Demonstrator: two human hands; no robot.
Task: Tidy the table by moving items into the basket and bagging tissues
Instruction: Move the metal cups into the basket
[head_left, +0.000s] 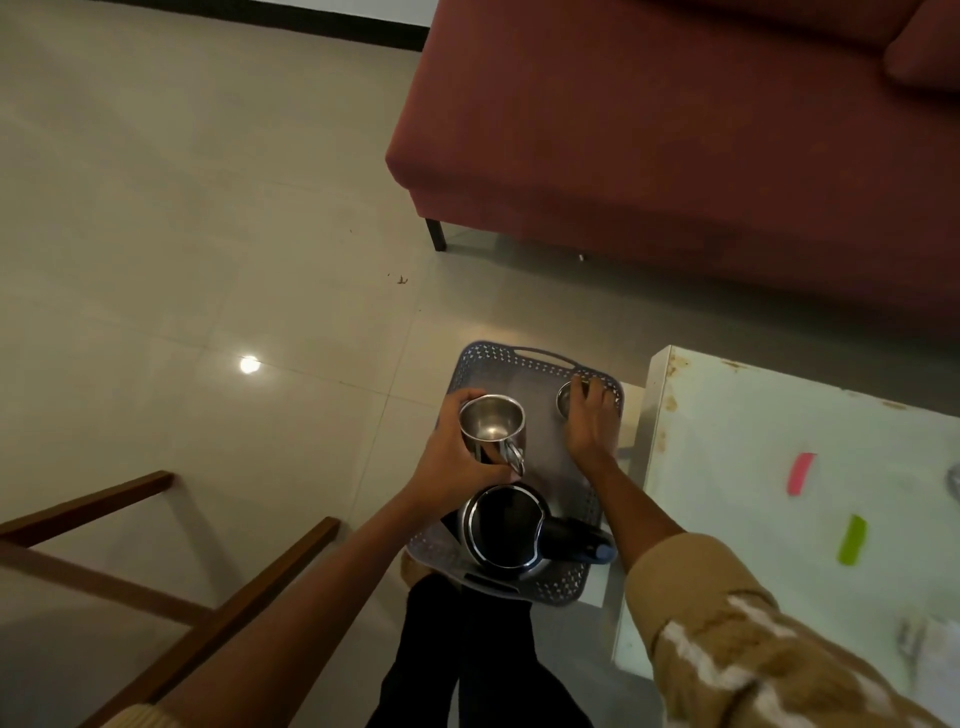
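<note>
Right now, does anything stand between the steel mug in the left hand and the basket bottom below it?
Nothing visible does. The left hand holds the mug over a bare part of the basket. The kettle stands nearer to the person, and the small cup, held by the right hand, is in the far right corner.

You have one view only: the head camera looks forward and steeply down, wide-angle, from close above the grey basket (498, 359); the red sofa (675, 130) sits beyond the basket, the white table (753, 441) to its right.
</note>
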